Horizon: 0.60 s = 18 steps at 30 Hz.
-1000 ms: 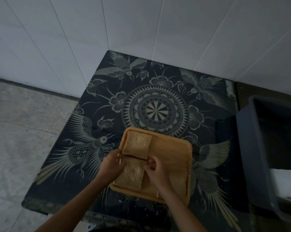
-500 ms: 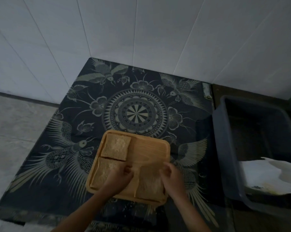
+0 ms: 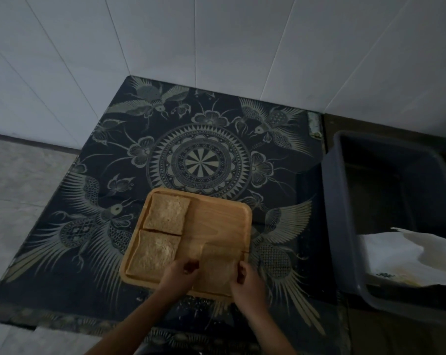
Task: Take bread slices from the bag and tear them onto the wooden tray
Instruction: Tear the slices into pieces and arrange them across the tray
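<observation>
A square wooden tray (image 3: 221, 216) lies on the dark patterned table. Two brown bread slices fill its left side, one at the far left corner (image 3: 167, 214) and one at the near left corner (image 3: 155, 252). A third bread slice (image 3: 218, 262) rests at the tray's near right. My left hand (image 3: 179, 274) pinches its left edge and my right hand (image 3: 247, 280) pinches its right edge. The white bread bag (image 3: 406, 257) lies in the grey tub on the right.
A grey plastic tub (image 3: 344, 201) stands right of the table. The table (image 3: 88, 252) sits in a corner of white tiled walls. Crumbs dot the table's near edge. A pale floor lies to the left.
My hands left the near left slice and moved right to the third slice, gripping it by both edges. The camera view shifted to the right.
</observation>
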Motion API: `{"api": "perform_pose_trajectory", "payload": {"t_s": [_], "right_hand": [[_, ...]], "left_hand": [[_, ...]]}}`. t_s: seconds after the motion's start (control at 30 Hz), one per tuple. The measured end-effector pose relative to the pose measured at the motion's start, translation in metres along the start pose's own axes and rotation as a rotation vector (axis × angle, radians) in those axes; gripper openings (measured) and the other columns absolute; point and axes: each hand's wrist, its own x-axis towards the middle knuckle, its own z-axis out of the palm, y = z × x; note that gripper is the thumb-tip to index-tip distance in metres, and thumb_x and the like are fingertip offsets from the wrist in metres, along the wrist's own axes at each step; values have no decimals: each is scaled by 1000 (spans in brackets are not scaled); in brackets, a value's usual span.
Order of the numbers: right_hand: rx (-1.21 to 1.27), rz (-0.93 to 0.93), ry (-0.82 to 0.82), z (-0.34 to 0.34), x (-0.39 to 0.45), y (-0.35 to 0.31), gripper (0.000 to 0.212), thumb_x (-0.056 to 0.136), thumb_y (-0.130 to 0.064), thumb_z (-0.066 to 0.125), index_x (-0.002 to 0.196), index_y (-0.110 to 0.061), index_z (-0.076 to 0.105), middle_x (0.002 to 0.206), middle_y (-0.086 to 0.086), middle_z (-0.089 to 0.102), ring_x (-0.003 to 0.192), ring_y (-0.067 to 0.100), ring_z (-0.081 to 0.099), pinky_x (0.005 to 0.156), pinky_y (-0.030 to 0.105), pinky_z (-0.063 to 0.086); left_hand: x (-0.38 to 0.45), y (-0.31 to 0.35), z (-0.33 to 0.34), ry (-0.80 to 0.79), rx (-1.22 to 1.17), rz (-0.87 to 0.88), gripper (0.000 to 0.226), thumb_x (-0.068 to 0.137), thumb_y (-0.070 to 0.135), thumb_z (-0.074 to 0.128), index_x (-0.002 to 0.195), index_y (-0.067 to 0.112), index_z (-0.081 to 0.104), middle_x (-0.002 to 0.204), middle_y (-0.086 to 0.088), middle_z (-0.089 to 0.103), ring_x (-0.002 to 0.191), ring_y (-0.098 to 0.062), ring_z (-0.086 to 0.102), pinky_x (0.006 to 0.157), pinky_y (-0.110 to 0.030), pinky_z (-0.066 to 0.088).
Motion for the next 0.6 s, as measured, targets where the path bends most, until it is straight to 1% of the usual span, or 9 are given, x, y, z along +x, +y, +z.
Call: {"api": "perform_pose_trajectory", "payload": {"t_s": [0.13,0.2,0.33,0.37,0.43,0.47,0.53,0.57,0.6], "right_hand": [[82,18,-36,2,-1,1,57,94,-32,68,147,-21,49,141,-3,58,126,15,57,105,36,49],[97,33,-47,1,0,1,58,93,-30,69,147,-22,49,137,-4,59,121,13,58,102,33,50],[135,5,-71,-2,0,-1,48,91,-33,71,137,-25,59,107,-20,62,96,1,58,84,22,49],[147,4,-82,-4,1,-2,46,91,-33,71,135,-26,61,107,-20,64,93,-2,58,82,21,49],[177,13,-98,-7,2,-2,46,89,-35,73,133,-26,63,110,-17,68,94,-2,61,83,23,53],[191,23,-99,-9,4,-3,46,89,-36,74,133,-27,64,106,-19,67,93,-2,61,81,22,54],[232,32,-95,-13,6,-3,40,89,-34,75,127,-31,65,96,-26,63,84,-9,61,68,15,52],[260,36,-91,-15,8,-3,35,89,-32,76,122,-35,66,93,-26,64,79,-10,62,63,12,50],[286,42,-91,-17,12,-3,30,90,-28,76,116,-38,66,93,-25,65,77,-10,63,60,11,50]], "left_hand": [[-4,-3,-2,18,-49,-16,20,88,25,70,108,25,72,97,7,74,92,-8,69,68,-17,52],[-6,-3,-3,7,-60,-20,21,89,25,69,110,26,73,98,7,75,91,-5,69,67,-15,50],[-8,2,-5,-6,-78,-25,19,89,24,68,107,24,73,96,7,75,89,-6,70,72,-20,54],[-8,4,-5,-8,-89,-32,17,89,24,69,106,24,74,95,5,75,88,-8,70,71,-20,55],[-9,8,-6,-13,-108,-41,14,88,23,70,102,23,74,94,2,75,86,-10,71,67,-19,54],[-8,10,-7,-15,-117,-44,14,88,22,71,101,22,73,94,2,75,85,-10,71,64,-17,53],[-8,14,-9,-18,-142,-42,14,88,21,72,101,20,73,94,2,75,86,-9,70,63,-16,52],[-7,16,-10,-20,-158,-35,14,87,20,72,101,20,73,95,1,75,87,-10,71,65,-17,52],[-5,20,-12,-25,-172,-27,14,87,21,73,101,20,74,95,1,75,87,-10,71,66,-18,53]]}}
